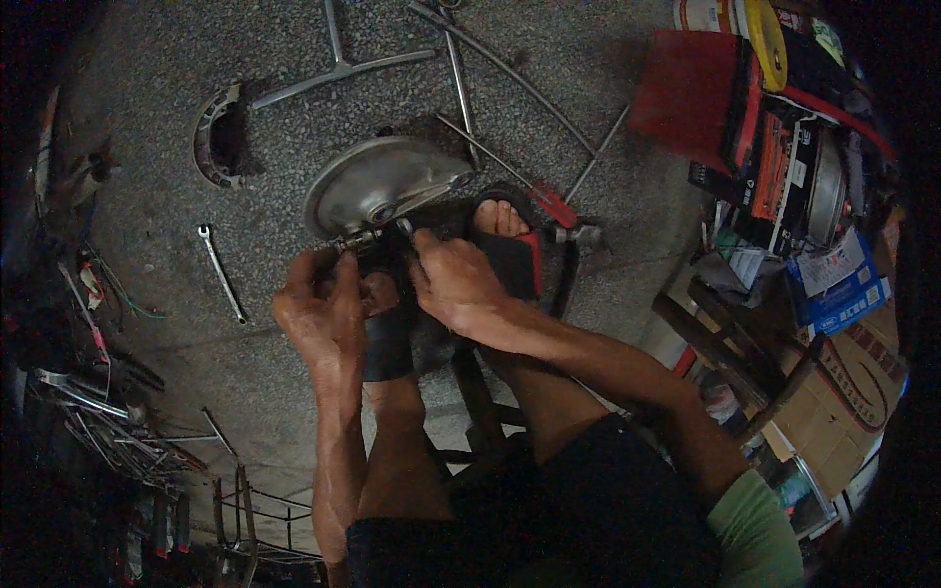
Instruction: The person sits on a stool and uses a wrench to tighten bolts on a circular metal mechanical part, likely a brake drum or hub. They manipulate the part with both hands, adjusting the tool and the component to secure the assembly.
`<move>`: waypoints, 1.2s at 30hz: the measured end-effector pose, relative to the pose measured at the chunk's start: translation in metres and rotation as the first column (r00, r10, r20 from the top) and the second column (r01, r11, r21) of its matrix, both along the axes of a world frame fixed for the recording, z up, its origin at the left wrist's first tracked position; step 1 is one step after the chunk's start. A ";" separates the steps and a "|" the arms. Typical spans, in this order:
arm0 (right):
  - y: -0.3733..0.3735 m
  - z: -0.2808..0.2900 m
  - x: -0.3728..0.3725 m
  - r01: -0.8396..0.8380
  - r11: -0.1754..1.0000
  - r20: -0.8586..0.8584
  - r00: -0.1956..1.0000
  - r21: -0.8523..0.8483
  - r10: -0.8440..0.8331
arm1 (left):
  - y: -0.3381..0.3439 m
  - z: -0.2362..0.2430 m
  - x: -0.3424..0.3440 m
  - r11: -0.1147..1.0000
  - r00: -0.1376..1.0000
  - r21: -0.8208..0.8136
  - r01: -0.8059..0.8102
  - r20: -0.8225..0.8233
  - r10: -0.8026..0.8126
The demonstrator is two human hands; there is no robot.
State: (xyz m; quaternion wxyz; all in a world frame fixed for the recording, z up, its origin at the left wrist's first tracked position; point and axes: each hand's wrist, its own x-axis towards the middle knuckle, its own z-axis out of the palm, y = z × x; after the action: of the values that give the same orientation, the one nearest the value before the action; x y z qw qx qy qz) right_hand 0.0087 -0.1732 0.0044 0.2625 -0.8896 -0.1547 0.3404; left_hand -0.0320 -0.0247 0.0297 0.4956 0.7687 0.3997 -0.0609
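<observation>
Between my sandalled feet, my left hand (pixel 323 299) is closed around a small metal fitting (pixel 359 237) just below a round silver metal plate (pixel 358 186) that lies on the gravelly floor. My right hand (pixel 446 274) is closed at the right of that fitting, on a small metal piece (pixel 405 227) whose shape is partly hidden by my fingers. A red-handled screwdriver (pixel 552 204) lies beyond my right foot, and a wrench (pixel 221 273) lies to the left.
A curved brake shoe (pixel 208 137) and steel tubes (pixel 343 71) lie ahead. A red flap (pixel 686 98), boxes (pixel 774 176), cardboard (pixel 838 412) and a dark wooden frame (pixel 706 343) crowd the right. Metal rods and racks (pixel 147 436) are heaped at the lower left.
</observation>
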 end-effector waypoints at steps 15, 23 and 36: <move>0.008 0.043 0.048 -0.162 0.987 -0.105 0.981 0.006 0.161 | -0.007 -0.007 -0.010 1.000 0.994 0.017 -0.002 0.107 0.001; 0.022 0.053 0.074 -0.256 0.965 -0.278 0.932 -0.049 0.233 | -0.002 -0.001 -0.004 0.995 0.994 0.076 0.065 0.085 -0.071; 0.034 0.060 0.088 -0.387 0.920 -0.311 0.883 -0.060 0.351 | -0.001 -0.006 0.002 0.997 0.996 0.043 0.064 0.052 -0.067</move>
State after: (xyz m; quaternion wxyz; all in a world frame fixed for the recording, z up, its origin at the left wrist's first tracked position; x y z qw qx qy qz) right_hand 0.0969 -0.1393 0.0642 0.1589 -0.7971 -0.2598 0.5214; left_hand -0.0295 -0.0259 0.0240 0.4880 0.7927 0.3621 -0.0484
